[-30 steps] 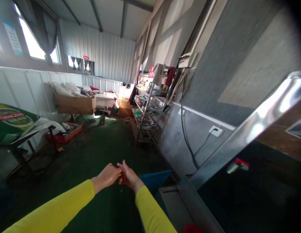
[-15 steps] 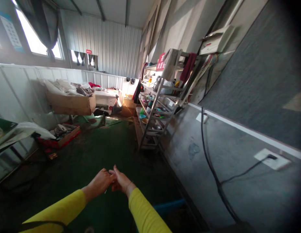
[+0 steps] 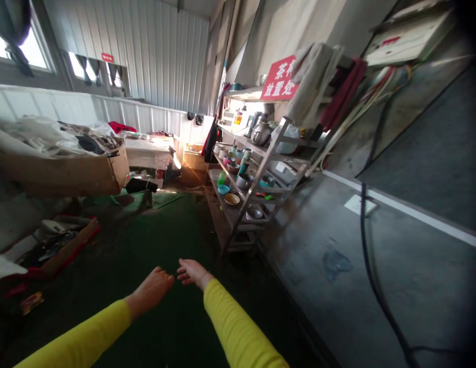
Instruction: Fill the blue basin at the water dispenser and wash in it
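Note:
Both my hands are stretched out low in front of me over the dark green floor [image 3: 161, 230], in yellow sleeves. My left hand [image 3: 153, 289] shows its back, with the fingers curled together; whatever may be inside them is hidden. Just to its right, a small gap away, my right hand [image 3: 194, 273] has its fingers outstretched and slightly apart, with nothing in them. Neither hand touches any object that I can see. Ahead and to the right stands a metal shelf rack [image 3: 256, 179], nearest to my right hand, bearing a kettle [image 3: 261, 134], cups and bowls.
On the left are a large cardboard box [image 3: 69, 174] heaped with plastic-wrapped material and a low red-edged box [image 3: 65, 250] on the floor. A grey wall [image 3: 310, 245] with a black cable [image 3: 370, 271] runs along my right. A red sign [image 3: 279, 79] and towels hang on the rack.
My hands were touching and have come apart; the right fingers have opened. The rack and the cardboard box look nearer and larger as my view has moved forward.

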`<state>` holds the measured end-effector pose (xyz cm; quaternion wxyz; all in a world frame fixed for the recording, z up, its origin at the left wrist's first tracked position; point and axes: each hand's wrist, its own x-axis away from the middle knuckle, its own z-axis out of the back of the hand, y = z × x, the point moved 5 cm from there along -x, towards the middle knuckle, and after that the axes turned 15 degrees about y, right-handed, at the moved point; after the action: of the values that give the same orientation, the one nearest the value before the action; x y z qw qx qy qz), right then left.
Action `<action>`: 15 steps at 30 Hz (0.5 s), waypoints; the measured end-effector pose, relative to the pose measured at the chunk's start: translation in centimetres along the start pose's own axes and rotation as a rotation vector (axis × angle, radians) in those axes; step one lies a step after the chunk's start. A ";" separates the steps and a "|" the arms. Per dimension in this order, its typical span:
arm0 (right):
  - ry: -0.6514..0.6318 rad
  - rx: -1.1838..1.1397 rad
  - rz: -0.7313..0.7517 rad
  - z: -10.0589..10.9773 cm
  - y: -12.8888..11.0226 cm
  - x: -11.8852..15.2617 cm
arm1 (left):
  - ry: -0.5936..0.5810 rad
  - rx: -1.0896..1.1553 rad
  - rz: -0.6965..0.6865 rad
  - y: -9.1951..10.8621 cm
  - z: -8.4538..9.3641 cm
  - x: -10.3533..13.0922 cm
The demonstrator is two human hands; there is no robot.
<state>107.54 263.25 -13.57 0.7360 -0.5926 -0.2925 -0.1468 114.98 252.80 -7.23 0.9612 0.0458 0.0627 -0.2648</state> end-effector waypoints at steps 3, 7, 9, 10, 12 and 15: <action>0.163 -0.129 0.029 3.9 -4.6 -5.6 | 0.015 0.091 0.144 -6.1 1.0 -3.1; 0.360 -0.275 -0.008 10.6 -7.8 -13.0 | -0.015 0.124 0.273 -12.8 0.0 -6.1; 0.435 -0.340 -0.035 13.7 -8.9 -17.2 | -0.043 0.106 0.313 -16.0 -1.6 -7.6; 0.468 -0.370 -0.045 15.3 -9.5 -19.4 | -0.062 0.094 0.337 -17.5 -2.6 -8.4; 0.533 -0.425 -0.063 18.4 -10.5 -24.5 | -0.108 0.077 0.383 -20.5 -4.9 -10.7; 0.621 -0.501 -0.096 23.6 -12.1 -33.6 | -0.177 0.079 0.412 -24.0 -8.6 -15.8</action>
<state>68.26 278.39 -21.35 0.6145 -0.6670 -0.0388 -0.4196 88.29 241.25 -14.74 0.9942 0.0717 -0.0429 -0.0683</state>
